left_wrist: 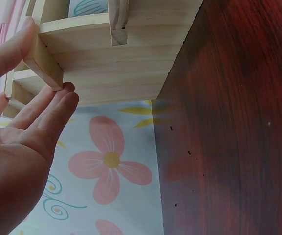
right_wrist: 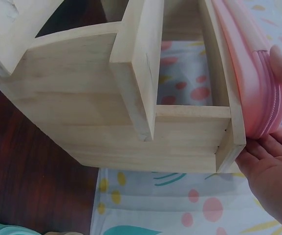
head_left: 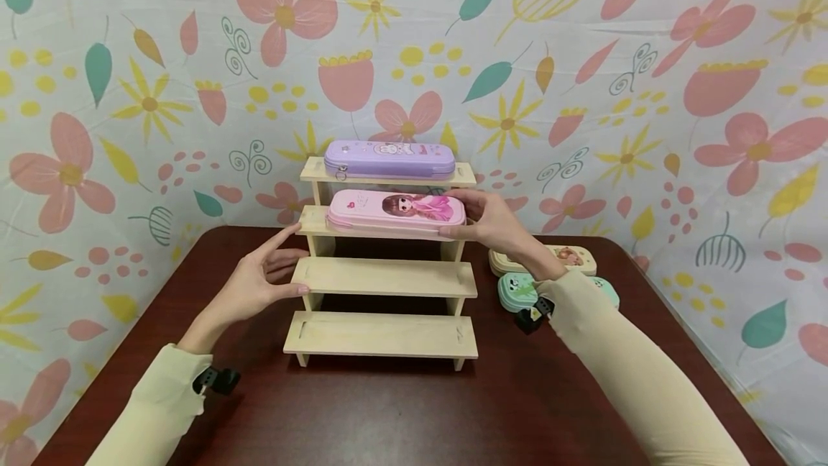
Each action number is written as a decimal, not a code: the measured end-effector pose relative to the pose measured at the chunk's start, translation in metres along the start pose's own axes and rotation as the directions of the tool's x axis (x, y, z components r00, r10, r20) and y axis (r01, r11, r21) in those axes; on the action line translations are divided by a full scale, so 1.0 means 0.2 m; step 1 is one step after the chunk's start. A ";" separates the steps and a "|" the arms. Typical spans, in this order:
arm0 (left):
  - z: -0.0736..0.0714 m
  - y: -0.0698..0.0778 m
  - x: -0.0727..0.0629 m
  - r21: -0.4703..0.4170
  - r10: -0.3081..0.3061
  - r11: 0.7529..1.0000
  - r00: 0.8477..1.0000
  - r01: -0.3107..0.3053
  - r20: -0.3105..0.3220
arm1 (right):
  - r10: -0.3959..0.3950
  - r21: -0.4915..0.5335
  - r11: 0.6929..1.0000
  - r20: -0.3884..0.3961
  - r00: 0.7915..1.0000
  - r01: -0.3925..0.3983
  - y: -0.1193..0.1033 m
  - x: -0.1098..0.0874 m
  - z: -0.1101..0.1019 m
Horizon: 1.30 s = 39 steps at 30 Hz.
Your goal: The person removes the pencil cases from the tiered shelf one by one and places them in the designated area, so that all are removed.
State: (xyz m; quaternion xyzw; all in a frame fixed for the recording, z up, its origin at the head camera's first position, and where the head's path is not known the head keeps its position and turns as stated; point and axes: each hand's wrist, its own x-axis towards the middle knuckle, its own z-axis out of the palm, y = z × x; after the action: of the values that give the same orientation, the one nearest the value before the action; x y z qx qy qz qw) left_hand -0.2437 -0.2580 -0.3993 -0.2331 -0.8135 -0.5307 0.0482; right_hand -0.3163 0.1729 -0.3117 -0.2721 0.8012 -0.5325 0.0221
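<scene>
A stepped wooden display rack (head_left: 382, 276) stands on the table. On its second tier from the top lies a pink pencil case (head_left: 362, 208) with a doll picture. My right hand (head_left: 494, 220) holds this case by its right end, thumb in front and fingers behind. In the right wrist view the zipped end (right_wrist: 265, 93) sits between thumb and fingers. My left hand (head_left: 254, 280) steadies the rack's left side, its thumb and fingers spread around the end of a plank (left_wrist: 45, 63). A purple pencil case (head_left: 388, 159) rests on the top tier.
Right of the rack, partly behind my right forearm, lie a cream pencil case (head_left: 585, 259) and mint-green cases (head_left: 514, 293). The dark red-brown table (head_left: 388, 416) has a flower-patterned cloth (head_left: 414, 42) behind it. The two lower tiers are bare wood.
</scene>
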 end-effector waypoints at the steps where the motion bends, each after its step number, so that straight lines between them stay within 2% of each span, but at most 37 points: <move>1: 0.00 0.00 0.00 0.000 -0.001 1.000 1.000 0.001 0.000 | 0.000 0.002 1.000 -0.002 1.000 0.000 0.00 0.00 0.00; 19: 0.01 0.00 0.00 0.011 0.003 1.000 1.000 -0.003 -0.007 | 0.005 0.013 1.000 -0.028 1.000 -0.005 -0.01 -0.04 0.00; 29: 0.01 0.00 0.00 0.013 0.010 1.000 1.000 -0.010 -0.007 | -0.031 0.013 0.999 -0.038 0.999 0.031 -0.01 -0.09 -0.02; 39: 0.01 0.00 -0.01 0.013 0.014 1.000 1.000 -0.013 -0.009 | -0.029 -0.003 1.000 -0.029 0.999 0.029 -0.01 -0.15 -0.04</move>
State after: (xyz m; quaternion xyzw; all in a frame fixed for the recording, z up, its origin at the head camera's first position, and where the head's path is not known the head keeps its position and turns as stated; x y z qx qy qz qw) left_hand -0.2422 -0.2566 -0.4011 -0.2358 -0.8152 -0.5260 0.0572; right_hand -0.2922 0.1938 -0.3144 -0.2759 0.7980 -0.5358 0.0025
